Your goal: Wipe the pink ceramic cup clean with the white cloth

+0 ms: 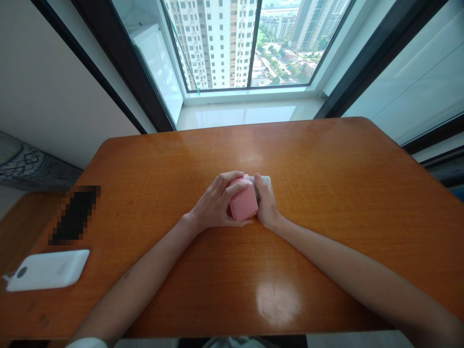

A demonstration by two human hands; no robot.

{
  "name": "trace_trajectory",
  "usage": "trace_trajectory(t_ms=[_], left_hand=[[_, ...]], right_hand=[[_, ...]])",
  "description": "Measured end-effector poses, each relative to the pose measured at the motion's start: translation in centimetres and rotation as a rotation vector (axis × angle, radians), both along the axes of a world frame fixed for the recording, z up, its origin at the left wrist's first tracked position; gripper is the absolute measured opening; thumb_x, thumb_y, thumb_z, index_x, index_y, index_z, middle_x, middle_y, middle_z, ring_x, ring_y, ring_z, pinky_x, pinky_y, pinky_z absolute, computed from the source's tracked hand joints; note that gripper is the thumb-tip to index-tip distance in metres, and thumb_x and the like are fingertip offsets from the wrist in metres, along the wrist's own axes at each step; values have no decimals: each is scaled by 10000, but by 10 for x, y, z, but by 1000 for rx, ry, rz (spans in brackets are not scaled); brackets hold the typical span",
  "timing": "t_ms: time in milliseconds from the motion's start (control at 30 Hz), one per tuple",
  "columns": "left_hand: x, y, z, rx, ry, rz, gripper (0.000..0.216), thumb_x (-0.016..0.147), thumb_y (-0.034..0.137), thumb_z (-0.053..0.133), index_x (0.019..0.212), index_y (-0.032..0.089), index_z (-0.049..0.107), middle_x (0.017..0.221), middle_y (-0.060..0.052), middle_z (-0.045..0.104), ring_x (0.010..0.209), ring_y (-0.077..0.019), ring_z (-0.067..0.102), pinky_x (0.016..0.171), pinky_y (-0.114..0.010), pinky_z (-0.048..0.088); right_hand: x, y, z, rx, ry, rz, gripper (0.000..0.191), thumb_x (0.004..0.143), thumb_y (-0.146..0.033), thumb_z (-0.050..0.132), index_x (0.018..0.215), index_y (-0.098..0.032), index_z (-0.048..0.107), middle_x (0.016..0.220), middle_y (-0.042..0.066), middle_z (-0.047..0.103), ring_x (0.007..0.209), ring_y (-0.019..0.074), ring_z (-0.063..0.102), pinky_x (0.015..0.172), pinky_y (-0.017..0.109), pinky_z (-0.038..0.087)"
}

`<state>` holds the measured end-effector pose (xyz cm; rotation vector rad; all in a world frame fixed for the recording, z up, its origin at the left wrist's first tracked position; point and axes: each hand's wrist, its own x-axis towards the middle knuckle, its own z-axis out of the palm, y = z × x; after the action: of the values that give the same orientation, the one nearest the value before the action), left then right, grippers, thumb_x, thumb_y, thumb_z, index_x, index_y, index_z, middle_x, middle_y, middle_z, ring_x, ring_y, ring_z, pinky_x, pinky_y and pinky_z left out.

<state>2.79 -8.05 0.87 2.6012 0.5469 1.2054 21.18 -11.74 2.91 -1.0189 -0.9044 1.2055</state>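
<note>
Near the middle of the wooden table (326,169), my left hand (217,200) wraps round a small pink box-shaped object (244,202) with rounded edges. Its thumb lies along the near underside and the fingers reach over the top. On the other side, my right hand (267,203) grips a folded grey cloth (266,180) that is pressed against the right side of the pink object. Part of the cloth is hidden behind the right thumb and the object. What kind of thing the pink object is, I cannot tell.
At the table's left side lies a white flat device (50,270) with a dark round spot. Behind it is a dark pixelated shape (74,215). Beyond the far edge stand dark door frames (123,63) and a window (250,48). A patterned cushion (32,162) is at the left.
</note>
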Motion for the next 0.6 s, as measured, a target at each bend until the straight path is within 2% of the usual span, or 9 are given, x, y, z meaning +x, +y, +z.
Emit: trace_trajectory(t_ms=[67, 133, 200, 267, 333, 433, 500, 600], left_hand=[[3, -3, 2, -61, -42, -6, 1134, 753, 642, 1042, 1652, 318, 431, 1583, -200, 565, 1447, -420, 632, 1198, -627, 590], [5, -5, 2, -198, -98, 3, 1078, 735, 644, 1034, 1593, 308, 473, 1501, -169, 616, 1353, -397, 677, 1143, -584, 610], [6, -8, 0, -417, -156, 15, 954, 798, 667, 966, 1534, 289, 491, 1356, -121, 678, 1139, -319, 734, 988, -479, 644], [7, -10, -4, -612, -180, 15, 866, 867, 687, 899, 1506, 271, 489, 1237, -82, 702, 956, -240, 715, 846, -383, 620], [7, -11, -7, -675, -191, 8, 878, 882, 716, 881, 1522, 271, 477, 1238, -81, 698, 942, -229, 701, 824, -365, 608], [6, -9, -9, -519, -236, -3, 963, 880, 760, 878, 1602, 287, 449, 1480, -155, 623, 1266, -338, 692, 1052, -492, 625], [4, -5, -8, -334, -250, -35, 1014, 892, 768, 877, 1668, 308, 413, 1641, -196, 527, 1515, -415, 576, 1225, -614, 549], [1, 0, -6, -54, -152, -78, 1153, 810, 792, 945, 1719, 354, 387, 1717, -210, 490, 1595, -458, 523, 1276, -708, 499]], right_hand=[[0, -2, -1, 12, -26, 6, 681, 874, -887, 737, 709, -242, 593, 653, -15, 544, 591, 135, 469, 535, 283, 431], [1, -3, -1, 31, -57, 29, 680, 903, -879, 710, 711, -235, 611, 657, -8, 550, 600, 137, 472, 540, 283, 421], [2, -4, -2, 40, -85, 52, 695, 902, -887, 705, 699, -229, 614, 644, -9, 543, 593, 134, 458, 536, 283, 410], [3, -5, -2, 39, -105, 63, 715, 894, -905, 698, 679, -230, 598, 618, -15, 523, 584, 133, 452, 527, 280, 401], [3, -6, -2, 35, -112, 66, 729, 901, -915, 681, 666, -232, 580, 604, -17, 509, 586, 135, 463, 526, 277, 402], [3, -6, -2, 21, -103, 62, 737, 882, -924, 695, 671, -227, 585, 614, -15, 522, 580, 130, 472, 523, 272, 411], [2, -6, -1, 7, -91, 53, 734, 849, -927, 729, 675, -229, 583, 622, -16, 527, 574, 128, 473, 517, 271, 425], [1, -5, 0, -5, -70, 46, 720, 836, -929, 739, 704, -233, 608, 641, -14, 543, 600, 139, 497, 536, 279, 461]])
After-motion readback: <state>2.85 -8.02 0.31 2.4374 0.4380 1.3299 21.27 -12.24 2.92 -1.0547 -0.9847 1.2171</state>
